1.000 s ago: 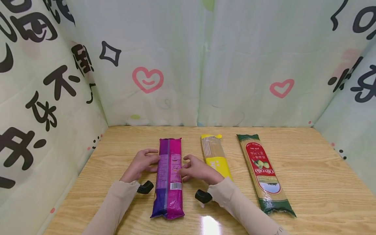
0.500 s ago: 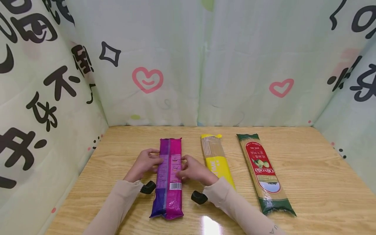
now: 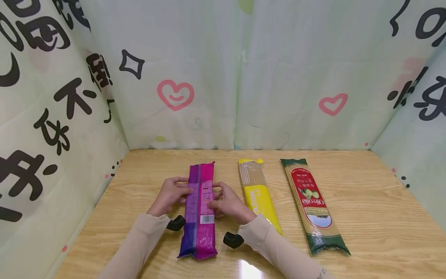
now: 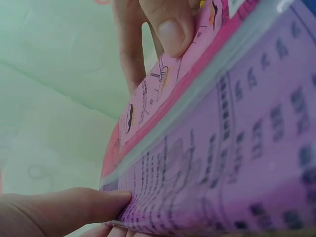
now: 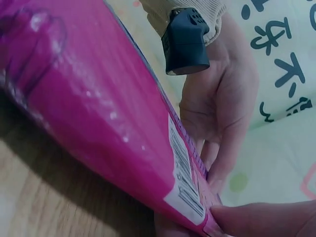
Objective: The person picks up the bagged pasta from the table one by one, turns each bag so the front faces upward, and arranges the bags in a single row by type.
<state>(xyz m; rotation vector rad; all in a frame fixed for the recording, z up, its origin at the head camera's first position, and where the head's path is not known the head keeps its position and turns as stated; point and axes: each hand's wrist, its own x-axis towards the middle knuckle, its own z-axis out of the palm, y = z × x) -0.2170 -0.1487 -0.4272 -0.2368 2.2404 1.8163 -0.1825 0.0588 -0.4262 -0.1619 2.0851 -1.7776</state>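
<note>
A purple and pink noodle packet (image 3: 198, 232) lies lengthwise in front of me, its printed back with a barcode facing up. My left hand (image 3: 170, 195) grips its left edge, thumb on top and fingers beneath. On the opposite edge my right hand (image 3: 230, 202) pinches it the same way; in the right wrist view the right thumb (image 5: 266, 219) presses beside the barcode (image 5: 185, 173). The left wrist view has the left thumb (image 4: 84, 202) on the purple print. A dark shadow runs under the packet's side in the right wrist view.
Right of my hands lies a yellow packet of noodles with a see-through window (image 3: 259, 197), partly behind my right wrist. Farther right is a green-ended Olivoilà spaghetti packet (image 3: 313, 205). A printed curtain (image 3: 216, 77) encloses the wooden table (image 3: 383, 217) at the back and sides.
My right hand has moved a little left and closer around the packet's right edge. The left thumb has come further onto the packet. The packet's far end has shifted slightly left and up.
</note>
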